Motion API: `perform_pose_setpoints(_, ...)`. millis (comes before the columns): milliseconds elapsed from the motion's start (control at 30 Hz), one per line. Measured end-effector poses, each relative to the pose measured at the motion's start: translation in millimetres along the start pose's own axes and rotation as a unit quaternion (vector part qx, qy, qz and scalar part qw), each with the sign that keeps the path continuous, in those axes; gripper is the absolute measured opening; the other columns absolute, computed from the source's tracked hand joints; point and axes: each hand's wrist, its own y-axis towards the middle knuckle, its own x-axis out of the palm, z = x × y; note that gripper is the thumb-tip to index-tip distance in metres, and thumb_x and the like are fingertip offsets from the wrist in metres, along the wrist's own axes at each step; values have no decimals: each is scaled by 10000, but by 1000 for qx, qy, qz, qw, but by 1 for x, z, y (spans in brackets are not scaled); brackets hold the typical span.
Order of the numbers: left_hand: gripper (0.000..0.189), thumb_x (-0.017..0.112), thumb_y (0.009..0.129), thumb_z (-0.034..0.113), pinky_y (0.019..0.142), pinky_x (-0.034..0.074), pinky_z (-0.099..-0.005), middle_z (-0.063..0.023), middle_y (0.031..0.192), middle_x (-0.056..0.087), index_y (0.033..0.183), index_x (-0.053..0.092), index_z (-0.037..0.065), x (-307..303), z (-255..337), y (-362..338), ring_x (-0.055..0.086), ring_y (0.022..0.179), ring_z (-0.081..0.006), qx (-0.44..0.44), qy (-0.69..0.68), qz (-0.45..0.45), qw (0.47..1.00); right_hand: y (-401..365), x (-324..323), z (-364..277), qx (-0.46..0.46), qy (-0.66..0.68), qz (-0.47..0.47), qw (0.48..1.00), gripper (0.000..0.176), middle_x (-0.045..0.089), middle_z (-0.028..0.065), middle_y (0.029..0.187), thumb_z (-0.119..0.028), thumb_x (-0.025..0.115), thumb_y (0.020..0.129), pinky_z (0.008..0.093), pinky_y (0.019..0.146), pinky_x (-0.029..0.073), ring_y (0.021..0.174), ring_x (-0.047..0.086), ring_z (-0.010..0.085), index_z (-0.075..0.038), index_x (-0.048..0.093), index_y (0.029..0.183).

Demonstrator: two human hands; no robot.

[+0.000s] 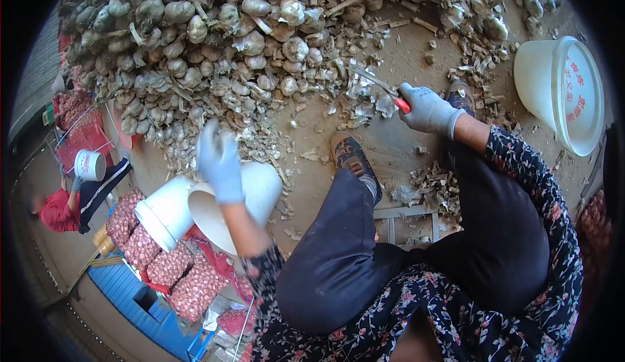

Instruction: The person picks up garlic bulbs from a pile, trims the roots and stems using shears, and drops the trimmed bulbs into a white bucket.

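Observation:
My left hand [220, 160], in a pale grey glove and blurred by motion, is above a tipped white bucket [262, 189]. Its fingers stretch toward the garlic pile [215, 49] and look apart, with nothing visible in them. Loose garlic bulbs with dry stems and roots make up that pile. At the right, my gloved right hand [430, 109] is closed around red-handled shears [402, 105]. Their metal blades [372, 78] point up and left, over scattered garlic skins [371, 98] on the ground.
A white tub with red lettering [579, 95] stands at the right. Another white bucket [166, 212] lies left, near red net sacks of garlic [198, 287]. A person in red [62, 209] holds a white bucket [90, 165] at far left. A metal frame [407, 213] lies between my legs.

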Motion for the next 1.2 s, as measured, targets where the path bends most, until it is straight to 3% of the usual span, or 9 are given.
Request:
perform_pose_setpoints(133, 541, 683, 761, 142, 890, 482, -404, -191, 1273, 442, 1239, 440, 63, 106, 97, 114, 582, 1020, -346, 292, 23, -33, 956, 2, -4, 1, 6, 23, 12, 1000, 274, 608, 289, 887, -188, 522, 837, 471, 798, 468, 901, 598, 430, 40, 462, 976)
perform_pose_setpoints(300, 652, 729, 705, 120, 915, 482, -411, -204, 1215, 477, 1241, 372, 18, 174, 113, 151, 565, 1046, -368, 100, 24, -190, 976, 2, -12, -2, 22, 38, 11, 999, 301, 602, 293, 888, -217, 540, 833, 474, 803, 459, 901, 592, 433, 37, 446, 965)
perform_pose_setpoints(367, 659, 706, 676, -35, 848, 507, -281, -135, 1122, 521, 1242, 369, -18, 166, 101, 103, 560, 1005, -200, -38, -444, -200, 872, 4, -9, 3, 20, 39, 23, 999, 313, 599, 293, 884, -230, 550, 825, 475, 797, 459, 893, 591, 435, 31, 442, 960)
perform_pose_setpoints(533, 600, 695, 740, -49, 768, 583, -370, -106, 1116, 543, 1241, 380, 48, 153, 88, 51, 606, 960, -223, -11, -613, -211, 762, 4, -17, -17, -63, 64, 97, 991, 358, 582, 275, 937, -240, 556, 816, 465, 817, 454, 920, 577, 418, 18, 441, 1036)
perform_pose_setpoints(700, 625, 756, 691, 27, 851, 500, -273, -55, 1084, 526, 1214, 413, 34, 135, 104, 32, 547, 1000, -149, -44, -588, -222, 777, 8, -28, -33, -93, -42, 189, 977, 461, 560, 261, 1039, -268, 579, 804, 448, 853, 445, 984, 566, 385, 10, 433, 1141)
perform_pose_setpoints(833, 590, 768, 684, 52, 833, 492, -255, -54, 1084, 541, 1182, 453, 20, 137, 98, 30, 544, 1005, -136, 14, -512, -232, 827, 14, -24, -33, -138, 14, 152, 979, 370, 558, 230, 801, -276, 594, 841, 458, 680, 462, 781, 571, 412, -6, 434, 1036)
perform_pose_setpoints(967, 601, 724, 719, -22, 774, 542, -259, -89, 1107, 574, 1252, 447, 22, 141, 88, 22, 618, 936, -169, -56, -624, -250, 738, 9, -15, -33, -165, 140, 153, 964, 294, 555, 222, 685, -239, 612, 836, 458, 601, 445, 687, 573, 425, -23, 436, 934)
perform_pose_setpoints(1067, 682, 726, 691, -44, 812, 536, -286, -53, 1133, 557, 1287, 442, 128, 138, 82, 18, 581, 1020, -204, -87, -798, -280, 526, -6, -20, -25, -114, 128, 119, 978, 319, 572, 236, 741, -263, 607, 833, 459, 649, 455, 747, 582, 422, -20, 437, 949)
perform_pose_setpoints(1200, 648, 702, 711, -36, 762, 521, -256, -64, 1096, 558, 1275, 410, 96, 143, 84, 10, 586, 973, -179, -84, -789, -293, 533, -18, -18, -23, -123, -1, 107, 987, 352, 591, 231, 865, -284, 578, 834, 457, 718, 482, 826, 602, 399, -10, 437, 1005)
